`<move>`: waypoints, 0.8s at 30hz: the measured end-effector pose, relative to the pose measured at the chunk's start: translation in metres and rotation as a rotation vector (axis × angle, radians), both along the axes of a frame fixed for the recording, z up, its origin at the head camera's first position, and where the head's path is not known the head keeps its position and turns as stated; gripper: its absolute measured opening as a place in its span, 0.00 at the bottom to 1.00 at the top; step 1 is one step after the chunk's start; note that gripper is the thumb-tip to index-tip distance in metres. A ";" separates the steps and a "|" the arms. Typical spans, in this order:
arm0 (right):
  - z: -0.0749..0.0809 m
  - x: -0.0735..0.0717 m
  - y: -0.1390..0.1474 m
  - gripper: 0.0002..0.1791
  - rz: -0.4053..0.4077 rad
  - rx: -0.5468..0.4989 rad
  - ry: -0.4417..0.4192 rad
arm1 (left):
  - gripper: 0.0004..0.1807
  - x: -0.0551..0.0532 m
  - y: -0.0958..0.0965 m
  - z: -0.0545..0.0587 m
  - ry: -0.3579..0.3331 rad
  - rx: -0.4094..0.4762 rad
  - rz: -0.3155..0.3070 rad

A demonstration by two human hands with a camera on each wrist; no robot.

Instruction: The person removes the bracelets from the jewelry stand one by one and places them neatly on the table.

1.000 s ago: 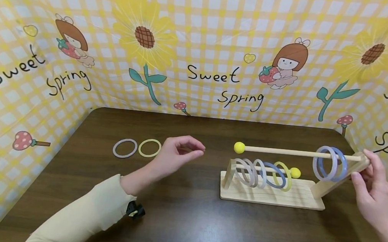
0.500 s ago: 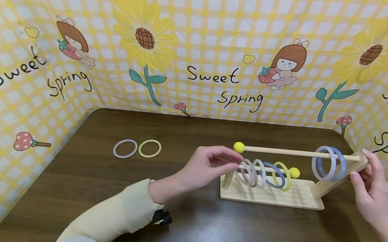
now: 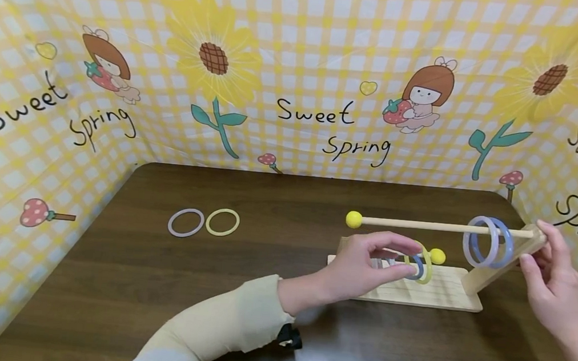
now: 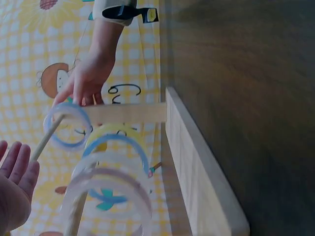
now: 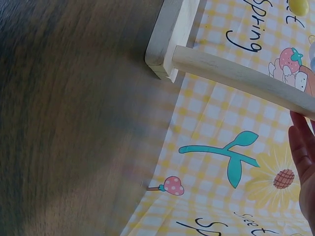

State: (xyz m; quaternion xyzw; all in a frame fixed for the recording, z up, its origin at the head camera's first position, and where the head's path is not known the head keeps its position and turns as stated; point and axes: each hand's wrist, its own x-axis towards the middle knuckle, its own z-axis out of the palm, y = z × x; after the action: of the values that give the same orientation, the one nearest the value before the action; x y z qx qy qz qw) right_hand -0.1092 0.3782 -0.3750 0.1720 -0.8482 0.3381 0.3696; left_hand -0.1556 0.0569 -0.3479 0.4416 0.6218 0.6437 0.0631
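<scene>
My left hand (image 3: 359, 267) reaches around the lower rod of a wooden ring stand (image 3: 444, 297), fingers and thumb spread apart. Its fingertips are at a yellow ring (image 3: 429, 270) and a blue ring (image 3: 419, 267) near the rod's yellow ball end (image 3: 437, 256). White and pinkish rings (image 4: 147, 206) on that rod are mostly hidden behind the hand in the head view. My right hand (image 3: 558, 284) grips the top of the stand's tall slanted post (image 3: 498, 262). Beside it, a lilac ring (image 3: 494, 244) and a blue ring (image 3: 510, 245) hang on the upper rod (image 3: 419, 225).
On the dark wooden table (image 3: 155, 295), a loose lilac ring (image 3: 184, 235) and a loose yellow ring (image 3: 221, 235) lie flat at the left. The upper rod ends in a yellow ball (image 3: 354, 219) above the left hand. A checked cloth (image 3: 311, 45) surrounds the table's back and sides.
My left hand has moved right from beside the loose rings, past the short post, to the far rings on the lower rod. The right hand has kept its grip on the tall post.
</scene>
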 end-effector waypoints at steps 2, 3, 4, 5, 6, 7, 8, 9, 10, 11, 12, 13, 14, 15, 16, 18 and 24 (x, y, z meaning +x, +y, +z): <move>-0.001 0.000 0.000 0.26 0.001 -0.001 0.003 | 0.16 0.002 0.008 0.000 0.020 -0.030 0.011; -0.001 0.000 0.001 0.26 0.002 -0.003 0.003 | 0.16 0.003 0.013 -0.001 0.024 -0.031 0.008; -0.001 0.000 0.001 0.26 0.003 -0.004 0.004 | 0.17 0.003 0.017 -0.001 0.035 -0.041 0.013; -0.001 0.000 0.001 0.26 0.003 -0.006 0.002 | 0.17 0.004 0.022 -0.002 0.045 -0.045 0.021; -0.001 0.001 0.002 0.26 0.001 -0.004 -0.001 | 0.17 0.004 0.026 -0.002 0.059 -0.049 0.031; -0.001 0.001 0.002 0.26 0.000 -0.002 -0.002 | 0.17 0.004 0.031 -0.002 0.073 -0.062 0.049; 0.000 0.001 0.002 0.26 -0.002 -0.001 -0.003 | 0.18 0.004 0.036 -0.003 0.070 -0.063 0.056; 0.000 0.002 0.001 0.26 -0.002 -0.001 -0.005 | 0.18 0.005 0.040 -0.003 0.060 -0.064 0.061; 0.001 0.002 0.001 0.26 -0.005 0.001 -0.007 | 0.18 0.005 0.045 -0.004 0.057 -0.075 0.074; 0.002 0.002 0.000 0.26 -0.005 0.001 -0.009 | 0.18 0.005 0.049 -0.004 0.046 -0.077 0.082; 0.002 0.003 -0.001 0.26 -0.001 -0.002 -0.009 | 0.19 0.006 0.053 -0.005 0.035 -0.085 0.089; 0.003 0.003 -0.001 0.26 0.001 -0.003 -0.011 | 0.19 0.006 0.057 -0.005 0.017 -0.087 0.092; 0.004 0.003 -0.002 0.26 0.003 -0.005 -0.013 | 0.19 0.006 0.060 -0.005 0.004 -0.083 0.094; 0.004 0.003 -0.002 0.26 0.004 -0.008 -0.015 | 0.19 0.006 0.064 -0.005 -0.002 -0.081 0.100; 0.004 0.003 -0.003 0.26 0.004 -0.008 -0.018 | 0.19 0.006 0.067 -0.005 -0.008 -0.074 0.105; 0.004 0.002 -0.003 0.26 0.013 -0.015 -0.014 | 0.19 0.006 0.073 -0.006 -0.018 -0.063 0.115; 0.000 -0.001 -0.001 0.24 0.032 -0.021 0.024 | 0.19 0.005 0.088 -0.008 -0.084 -0.027 0.104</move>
State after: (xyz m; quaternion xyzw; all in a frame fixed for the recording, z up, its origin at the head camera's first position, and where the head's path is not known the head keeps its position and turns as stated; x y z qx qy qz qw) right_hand -0.1103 0.3772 -0.3747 0.1857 -0.8372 0.3509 0.3761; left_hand -0.1511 0.1448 -0.3561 0.3806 0.6492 0.6557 0.0615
